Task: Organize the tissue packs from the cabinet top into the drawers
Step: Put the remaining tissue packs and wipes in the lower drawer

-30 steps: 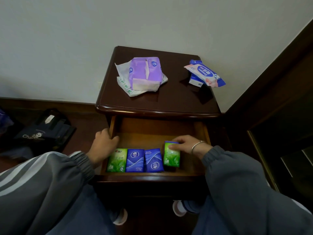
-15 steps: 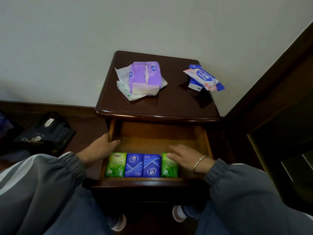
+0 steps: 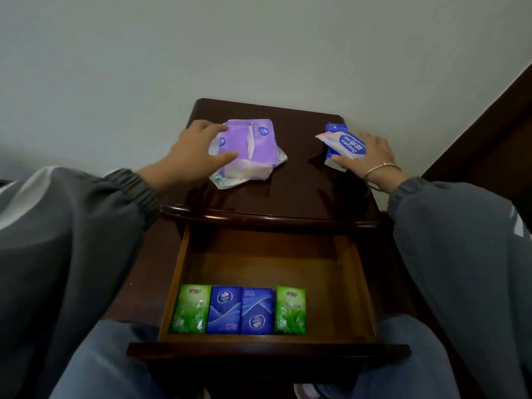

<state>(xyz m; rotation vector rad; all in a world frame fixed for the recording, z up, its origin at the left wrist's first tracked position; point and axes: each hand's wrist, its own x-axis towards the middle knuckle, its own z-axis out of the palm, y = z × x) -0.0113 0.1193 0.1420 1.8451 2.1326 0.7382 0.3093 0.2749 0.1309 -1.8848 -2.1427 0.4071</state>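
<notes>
- The purple pack (image 3: 253, 145) lay far-left on the surface (image 3: 302, 194), atop a flatter white pack (image 3: 227, 181).
- The blue pack (image 3: 347, 145) lay far-right, its long axis running far-left to near-right.
- The left hand (image 3: 198, 151) was at the purple pack's left end, fingers spread and thumb resting on it, not yet closed.
- The right hand (image 3: 374, 152) bracketed the blue pack's right end between thumb and fingers; whether it pinched, I cannot tell.
- Each hand was nearer its own pack.
- Four small packs (image 3: 240, 309) lined the near edge of the open drawer (image 3: 270, 263), with bare room behind.
</notes>
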